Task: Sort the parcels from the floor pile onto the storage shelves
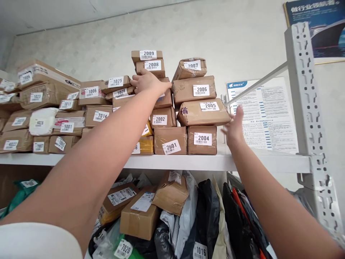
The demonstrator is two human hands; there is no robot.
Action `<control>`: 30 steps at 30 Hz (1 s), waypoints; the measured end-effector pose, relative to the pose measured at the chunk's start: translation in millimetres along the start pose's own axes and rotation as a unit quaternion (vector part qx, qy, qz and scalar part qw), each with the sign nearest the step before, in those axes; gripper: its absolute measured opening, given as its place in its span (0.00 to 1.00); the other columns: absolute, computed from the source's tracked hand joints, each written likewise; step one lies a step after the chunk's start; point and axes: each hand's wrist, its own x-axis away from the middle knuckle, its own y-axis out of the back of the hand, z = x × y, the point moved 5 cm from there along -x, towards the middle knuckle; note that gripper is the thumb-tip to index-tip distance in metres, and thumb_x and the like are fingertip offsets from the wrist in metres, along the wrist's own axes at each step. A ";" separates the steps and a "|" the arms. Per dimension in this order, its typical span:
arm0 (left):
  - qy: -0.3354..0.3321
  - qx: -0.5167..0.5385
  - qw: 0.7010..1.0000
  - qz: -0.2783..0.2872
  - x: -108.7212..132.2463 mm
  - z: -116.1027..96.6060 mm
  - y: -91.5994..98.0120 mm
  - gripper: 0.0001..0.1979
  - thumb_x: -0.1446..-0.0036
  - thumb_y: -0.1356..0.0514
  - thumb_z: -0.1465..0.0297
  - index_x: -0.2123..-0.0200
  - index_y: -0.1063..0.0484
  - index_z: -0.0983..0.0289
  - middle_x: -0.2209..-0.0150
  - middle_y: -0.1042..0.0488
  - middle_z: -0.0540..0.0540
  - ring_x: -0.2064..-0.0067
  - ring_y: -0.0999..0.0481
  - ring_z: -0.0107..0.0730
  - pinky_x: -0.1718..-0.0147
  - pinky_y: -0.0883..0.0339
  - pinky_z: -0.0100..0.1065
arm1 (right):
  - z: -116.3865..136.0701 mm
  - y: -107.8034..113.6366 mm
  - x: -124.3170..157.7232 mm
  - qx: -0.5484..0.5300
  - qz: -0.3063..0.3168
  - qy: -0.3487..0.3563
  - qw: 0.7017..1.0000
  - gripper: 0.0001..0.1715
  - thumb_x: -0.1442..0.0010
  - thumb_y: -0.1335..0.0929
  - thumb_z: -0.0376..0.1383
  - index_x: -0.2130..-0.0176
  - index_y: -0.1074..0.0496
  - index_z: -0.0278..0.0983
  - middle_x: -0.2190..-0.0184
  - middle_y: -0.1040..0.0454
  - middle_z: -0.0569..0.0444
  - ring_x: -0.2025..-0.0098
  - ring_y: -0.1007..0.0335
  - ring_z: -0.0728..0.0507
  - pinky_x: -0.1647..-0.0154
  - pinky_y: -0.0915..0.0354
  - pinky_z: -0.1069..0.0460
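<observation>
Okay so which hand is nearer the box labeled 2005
Right. The right hand is at the right end of box 2005; the left hand is farther off, up and to the left, by box 2008.

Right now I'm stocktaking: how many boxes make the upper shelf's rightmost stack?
4: box 2004 at the bottom, then box 2005, box 2006, and box 2007 on top. More may hide behind.
</observation>
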 end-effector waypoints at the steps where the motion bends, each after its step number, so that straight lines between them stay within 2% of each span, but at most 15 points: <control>1: 0.001 -0.001 1.000 0.000 -0.5 0.7 0.3 0.54 0.68 0.26 0.49 0.42 0.45 0.66 0.37 0.43 0.74 0.36 0.47 0.64 0.42 0.43 0.58 | 17.7 5.5 13.5 0.013 -0.085 0.081 0.993 0.25 0.40 0.41 0.58 0.56 0.33 0.44 0.50 0.32 0.46 0.44 0.35 0.36 0.47 0.35 0.39; 2: 0.003 0.000 1.000 0.003 -0.9 1.1 0.4 0.54 0.68 0.26 0.49 0.42 0.44 0.64 0.37 0.43 0.73 0.35 0.47 0.64 0.41 0.43 0.57 | 36.1 4.7 30.3 0.022 -0.136 0.159 0.978 0.20 0.39 0.39 0.54 0.55 0.35 0.45 0.49 0.33 0.47 0.44 0.36 0.37 0.45 0.36 0.40; 3: 0.005 0.001 1.000 0.007 -1.1 1.4 0.4 0.53 0.68 0.26 0.49 0.42 0.44 0.63 0.37 0.43 0.72 0.35 0.48 0.63 0.41 0.43 0.57 | 53.5 -4.4 47.6 0.036 -0.140 0.227 0.963 0.17 0.38 0.37 0.51 0.53 0.36 0.45 0.48 0.33 0.48 0.45 0.35 0.38 0.45 0.36 0.41; 4: 0.005 0.002 1.000 0.011 -1.1 1.4 0.5 0.53 0.68 0.26 0.49 0.41 0.44 0.63 0.37 0.43 0.71 0.35 0.48 0.63 0.41 0.44 0.56 | 68.7 -21.9 63.5 0.061 -0.095 0.277 0.954 0.16 0.38 0.36 0.48 0.52 0.37 0.46 0.49 0.33 0.48 0.46 0.34 0.38 0.47 0.34 0.41; 5: 0.005 0.003 1.000 0.014 -0.6 1.2 0.5 0.54 0.68 0.26 0.49 0.41 0.45 0.64 0.36 0.44 0.71 0.35 0.48 0.63 0.41 0.44 0.57 | 79.3 -46.5 76.9 0.096 -0.018 0.299 0.949 0.16 0.38 0.36 0.46 0.51 0.37 0.45 0.50 0.33 0.47 0.49 0.33 0.38 0.49 0.33 0.41; 6: 0.005 0.004 1.000 0.016 0.2 1.2 0.5 0.55 0.68 0.26 0.49 0.41 0.45 0.66 0.36 0.44 0.72 0.35 0.49 0.64 0.41 0.44 0.57 | 84.9 -75.0 88.2 0.146 0.065 0.299 0.941 0.17 0.38 0.35 0.44 0.50 0.37 0.44 0.52 0.32 0.45 0.50 0.32 0.37 0.51 0.32 0.40; 7: 0.004 0.005 1.000 0.016 1.3 1.2 0.5 0.56 0.67 0.26 0.50 0.40 0.46 0.68 0.36 0.45 0.74 0.35 0.49 0.64 0.41 0.45 0.57 | 86.4 -103.1 96.8 0.197 0.124 0.287 0.929 0.19 0.39 0.34 0.41 0.49 0.38 0.41 0.53 0.32 0.44 0.51 0.32 0.36 0.52 0.31 0.39; 8: 0.002 0.007 1.000 0.015 2.5 1.4 0.3 0.56 0.67 0.26 0.50 0.40 0.46 0.70 0.36 0.46 0.75 0.35 0.49 0.65 0.41 0.45 0.57 | 84.6 -129.3 101.7 0.248 0.156 0.267 0.918 0.21 0.40 0.34 0.39 0.48 0.39 0.38 0.53 0.32 0.41 0.50 0.33 0.34 0.52 0.31 0.38; 10: 0.003 0.013 1.000 0.010 4.7 2.5 0.0 0.55 0.65 0.26 0.51 0.40 0.47 0.72 0.36 0.47 0.76 0.35 0.50 0.64 0.42 0.45 0.58 | 76.3 -172.7 102.5 0.336 0.156 0.228 0.901 0.24 0.42 0.33 0.37 0.47 0.41 0.34 0.51 0.35 0.36 0.47 0.36 0.31 0.53 0.31 0.38; 13: 0.008 0.020 1.000 0.001 5.7 4.4 -0.2 0.53 0.63 0.26 0.51 0.41 0.46 0.71 0.36 0.47 0.74 0.35 0.50 0.62 0.41 0.46 0.57 | 65.4 -213.5 93.9 0.412 0.106 0.206 0.881 0.25 0.40 0.33 0.38 0.46 0.42 0.33 0.48 0.40 0.32 0.44 0.40 0.29 0.53 0.32 0.37; 15: 0.016 0.022 1.000 0.006 4.9 5.6 -0.6 0.53 0.64 0.26 0.50 0.41 0.45 0.71 0.36 0.46 0.73 0.35 0.49 0.60 0.41 0.46 0.54 | 61.5 -226.4 87.8 0.437 0.081 0.189 0.876 0.23 0.38 0.36 0.38 0.45 0.42 0.33 0.48 0.40 0.32 0.44 0.40 0.30 0.51 0.33 0.35; 20: 0.034 0.014 0.999 0.014 2.1 7.4 -2.1 0.56 0.66 0.26 0.49 0.40 0.46 0.68 0.35 0.46 0.70 0.34 0.49 0.58 0.42 0.43 0.53 | 51.5 -238.0 79.5 0.442 0.061 0.146 0.883 0.24 0.34 0.41 0.37 0.40 0.44 0.37 0.46 0.42 0.35 0.46 0.39 0.32 0.48 0.37 0.31; 25: 0.028 0.008 0.999 0.023 -0.1 8.0 -6.3 0.56 0.67 0.26 0.48 0.40 0.47 0.67 0.35 0.47 0.67 0.34 0.50 0.56 0.41 0.45 0.51 | 34.6 -249.3 73.1 0.404 0.023 0.203 0.892 0.22 0.33 0.43 0.37 0.40 0.45 0.41 0.45 0.44 0.38 0.49 0.34 0.32 0.52 0.36 0.31; 27: 0.031 0.007 0.999 0.023 -1.7 8.7 -6.0 0.56 0.67 0.26 0.48 0.40 0.48 0.65 0.35 0.46 0.66 0.34 0.50 0.56 0.41 0.45 0.51 | 30.0 -250.3 71.1 0.372 0.015 0.216 0.903 0.23 0.33 0.43 0.38 0.40 0.46 0.41 0.44 0.46 0.38 0.45 0.36 0.29 0.51 0.36 0.30; 30: 0.037 0.006 0.999 0.009 -5.0 9.2 -0.7 0.57 0.67 0.26 0.49 0.39 0.49 0.65 0.36 0.47 0.65 0.34 0.50 0.56 0.40 0.47 0.50 | 32.4 -244.9 72.3 0.328 0.029 0.216 0.919 0.29 0.34 0.41 0.40 0.37 0.51 0.40 0.42 0.51 0.37 0.38 0.44 0.23 0.48 0.40 0.27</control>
